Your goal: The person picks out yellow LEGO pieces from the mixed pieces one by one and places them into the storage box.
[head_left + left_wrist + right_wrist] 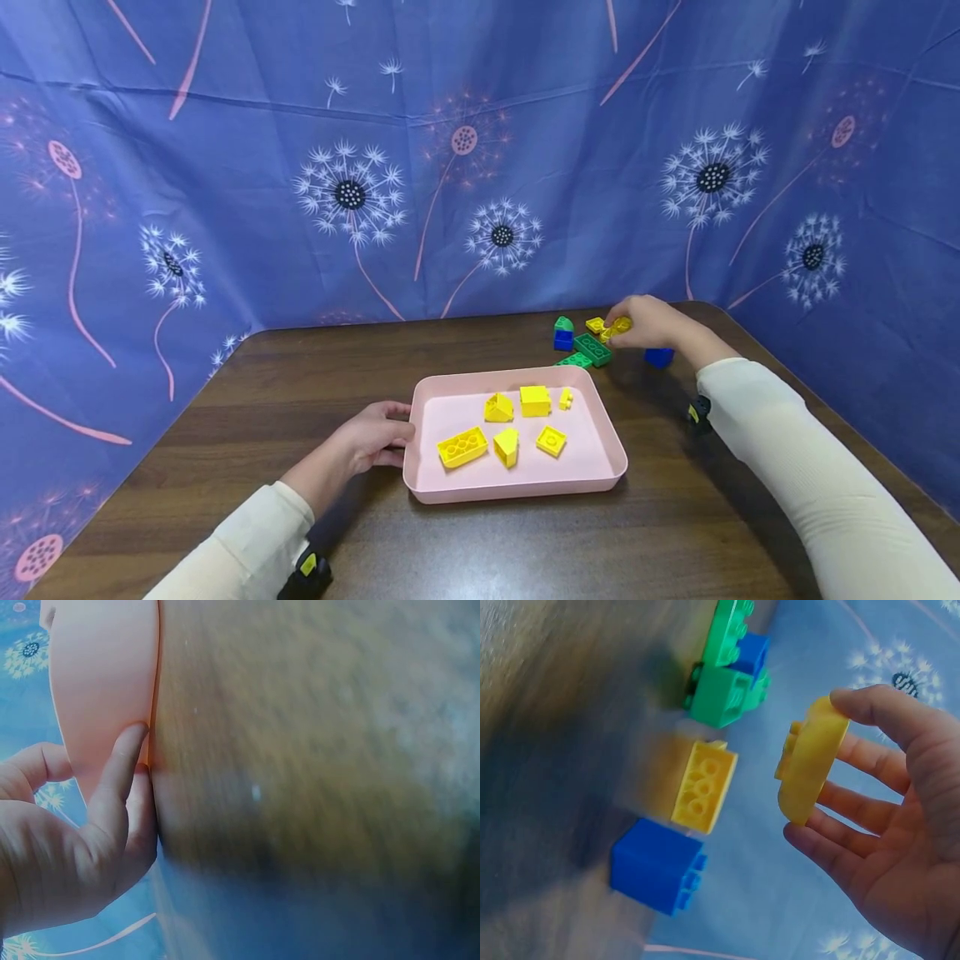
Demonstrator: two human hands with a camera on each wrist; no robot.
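My right hand [651, 323] pinches a yellow toy brick [814, 761] with rounded ends between thumb and fingers, over the far right of the table. Close by are another yellow brick [703, 786] with tubes showing and a large blue brick [656, 864]. At the tray's left side, my left hand [377, 435] grips the wall of the pink tray [517, 493]; its thumb [124, 754] lies along the wall. Inside the tray sit several yellow pieces, among them a long brick [462, 448], a square brick [535, 402] and a small flat one [551, 442].
Behind the tray's far right corner lie a green brick [592, 349], a second green brick [576, 360], and a blue brick [563, 339] with a green piece [563, 323] by it. A blue patterned cloth [480, 167] hangs behind the brown table [330, 367].
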